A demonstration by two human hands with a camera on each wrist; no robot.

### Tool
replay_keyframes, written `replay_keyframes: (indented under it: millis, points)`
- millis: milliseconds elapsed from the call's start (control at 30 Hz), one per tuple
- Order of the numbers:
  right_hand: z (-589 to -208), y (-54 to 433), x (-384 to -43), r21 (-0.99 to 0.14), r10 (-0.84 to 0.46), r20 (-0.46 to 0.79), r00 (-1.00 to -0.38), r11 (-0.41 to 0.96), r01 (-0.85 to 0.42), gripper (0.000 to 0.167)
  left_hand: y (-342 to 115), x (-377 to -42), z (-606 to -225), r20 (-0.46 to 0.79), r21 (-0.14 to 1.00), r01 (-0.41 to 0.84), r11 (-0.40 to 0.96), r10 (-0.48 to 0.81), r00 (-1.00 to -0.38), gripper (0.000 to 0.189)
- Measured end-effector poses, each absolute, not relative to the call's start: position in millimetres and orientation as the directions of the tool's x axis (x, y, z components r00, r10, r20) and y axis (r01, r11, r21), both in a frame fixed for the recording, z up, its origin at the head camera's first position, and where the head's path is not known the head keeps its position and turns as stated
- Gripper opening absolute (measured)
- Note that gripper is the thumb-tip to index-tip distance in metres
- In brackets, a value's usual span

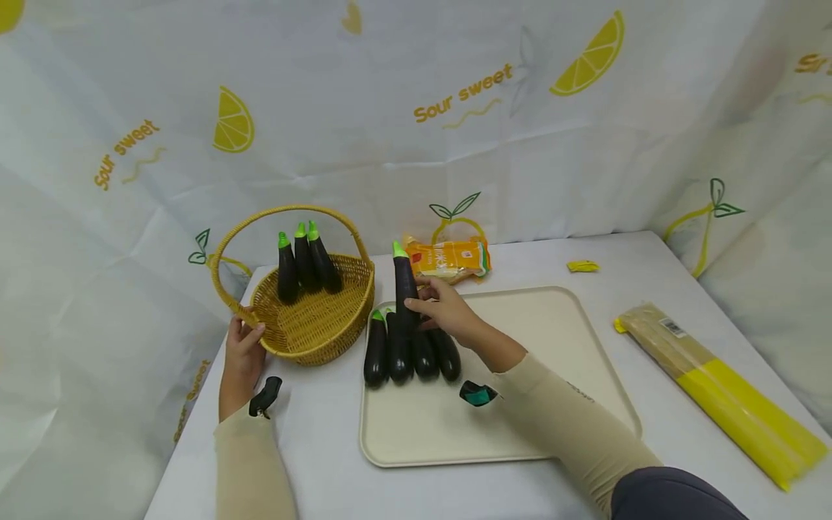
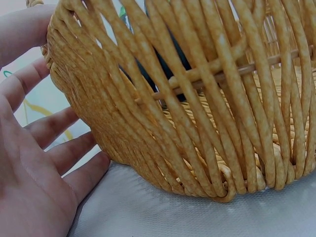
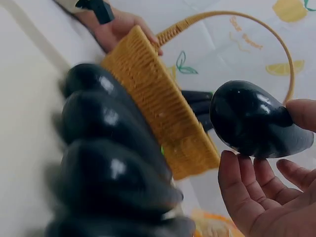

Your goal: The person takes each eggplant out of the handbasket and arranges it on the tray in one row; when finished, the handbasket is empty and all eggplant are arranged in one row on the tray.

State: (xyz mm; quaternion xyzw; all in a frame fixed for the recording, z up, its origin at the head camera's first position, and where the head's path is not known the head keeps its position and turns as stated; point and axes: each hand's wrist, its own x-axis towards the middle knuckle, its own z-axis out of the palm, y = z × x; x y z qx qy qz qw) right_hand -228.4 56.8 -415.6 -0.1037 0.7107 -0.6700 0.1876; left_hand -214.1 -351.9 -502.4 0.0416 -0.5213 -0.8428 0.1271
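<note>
Beige sleeves (image 1: 253, 469), a dark upper sleeve (image 1: 676, 495) and black wrist pieces (image 1: 265, 396) show.

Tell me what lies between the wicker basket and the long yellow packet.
In the head view, the tray lies between basket and packet, four eggplants along its left side; the right hand holds another eggplant near them.

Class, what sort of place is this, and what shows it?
Probably a staged tabletop setup: a lemon-print sheet behind a white table, with eggplants lined up on a tray.
</note>
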Motion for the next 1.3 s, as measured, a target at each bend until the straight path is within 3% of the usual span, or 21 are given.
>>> replay_keyframes:
  millis: [367,633,767,1033,1300]
  points:
    - [-445,109,-220,-0.979,-0.301,-0.168,-0.939,0.159,0.124,0.042,-356,-214,-500,0.06,0.891,0.173,-0.421,-0.267,-0.962,0.037]
    - [-459,104,-238,-0.881,-0.168,-0.268,-0.949,0.441,0.171,0.066,-358,-214,-503,0.071,0.882,0.181,-0.436,-0.257,-0.964,0.036]
    - [-467,108,-242,-0.821,-0.146,-0.266,-0.953,0.553,0.144,0.066,-357,-215,-505,0.067,0.886,0.168,-0.432,-0.239,-0.969,0.036]
    - [-460,130,-224,-0.792,-0.137,-0.231,-0.963,0.602,0.104,0.057,-353,-217,-500,0.121,0.884,0.215,-0.415,-0.243,-0.963,0.035]
    - [-467,141,-199,-0.745,-0.158,-0.219,-0.963,0.665,0.06,0.051,-354,-214,-503,0.055,0.888,0.166,-0.43,-0.26,-0.964,0.036]
